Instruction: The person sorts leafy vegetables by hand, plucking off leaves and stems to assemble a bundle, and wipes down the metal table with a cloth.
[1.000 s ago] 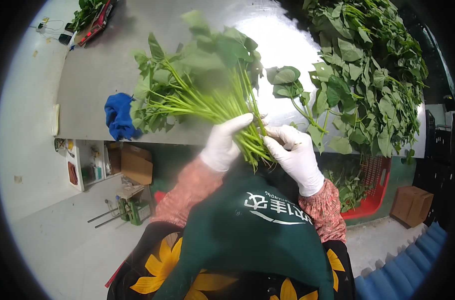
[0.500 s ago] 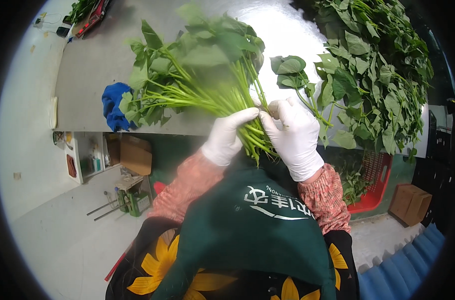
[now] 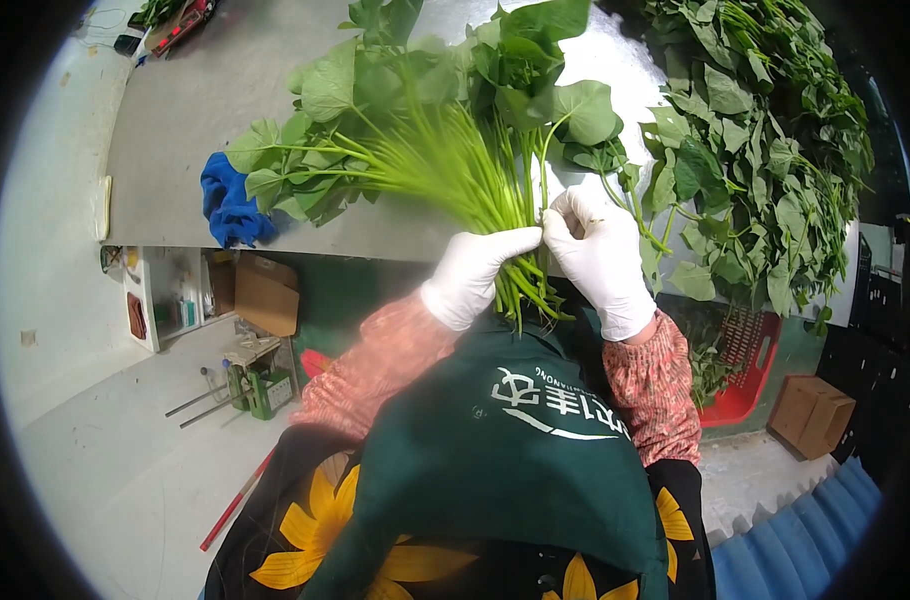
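My left hand [image 3: 475, 272], in a white glove, is closed round the lower stems of a bunch of leafy greens [image 3: 465, 170] with long pale stems and broad leaves. The bunch fans out away from me over the table's near edge, its cut ends pointing towards my apron. At the bunch's right side my white-gloved right hand [image 3: 603, 258] pinches a single leafy stem [image 3: 544, 165] between thumb and fingers. This stem stands upright against the others. Just beyond the right hand a loose sprig [image 3: 615, 190] lies on the table, beside the big heap.
A large heap of leafy greens [image 3: 765, 150] covers the right of the metal table [image 3: 190, 110]. A blue cloth [image 3: 230, 205] lies at the table's left front. Below are a red crate [image 3: 753, 370] with greens, cardboard boxes [image 3: 813, 415] and a green metal device [image 3: 265, 388].
The bunch has shifted slightly, its leaves spreading more to the right. My right hand has turned a little, and a leafy stem now stands up from its fingertips.
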Motion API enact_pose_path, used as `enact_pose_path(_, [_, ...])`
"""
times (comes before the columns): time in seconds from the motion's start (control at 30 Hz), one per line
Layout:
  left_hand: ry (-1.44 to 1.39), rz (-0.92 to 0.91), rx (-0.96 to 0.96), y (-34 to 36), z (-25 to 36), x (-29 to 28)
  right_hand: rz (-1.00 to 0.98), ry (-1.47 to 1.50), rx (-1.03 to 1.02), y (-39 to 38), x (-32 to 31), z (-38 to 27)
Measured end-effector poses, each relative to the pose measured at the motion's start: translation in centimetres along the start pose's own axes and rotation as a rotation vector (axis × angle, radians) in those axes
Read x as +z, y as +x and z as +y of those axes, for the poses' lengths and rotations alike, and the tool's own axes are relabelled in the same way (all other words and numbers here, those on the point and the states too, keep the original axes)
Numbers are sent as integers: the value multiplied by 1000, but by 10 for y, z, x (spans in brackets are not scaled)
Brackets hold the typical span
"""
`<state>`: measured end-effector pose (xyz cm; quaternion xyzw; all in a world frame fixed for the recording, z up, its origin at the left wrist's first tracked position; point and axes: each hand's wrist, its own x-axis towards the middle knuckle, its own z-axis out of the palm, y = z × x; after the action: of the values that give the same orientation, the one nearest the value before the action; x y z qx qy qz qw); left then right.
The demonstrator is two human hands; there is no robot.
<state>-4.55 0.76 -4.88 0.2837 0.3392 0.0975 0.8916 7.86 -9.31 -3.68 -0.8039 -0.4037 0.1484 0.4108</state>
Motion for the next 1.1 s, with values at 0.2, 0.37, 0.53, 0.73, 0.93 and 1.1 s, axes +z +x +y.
enact_pose_path(0.2, [54, -87, -43, 0, 6, 0, 91, 169, 81, 7, 0, 10])
enact_pose_path(0.37, [-37, -70, -34, -2, 11, 4, -181, 851, 488, 16, -14, -7])
enact_pose_path(0.53, [-31, -93, -38, -2, 11, 1, -266, 957, 418, 21, 1, -1])
enact_pose_path(0.73, [-22, -145, -19, -3, 14, 3, -192, 900, 357, 15, -1, -8])
enact_pose_path(0.93, [-131, -170, 1, -8, 21, 11, -169, 962, 370, 19, -2, 10])
enact_pose_path(1.1, [-92, -207, 17, -6, 14, 0, -372, 1400, 609, 16, -5, -6])
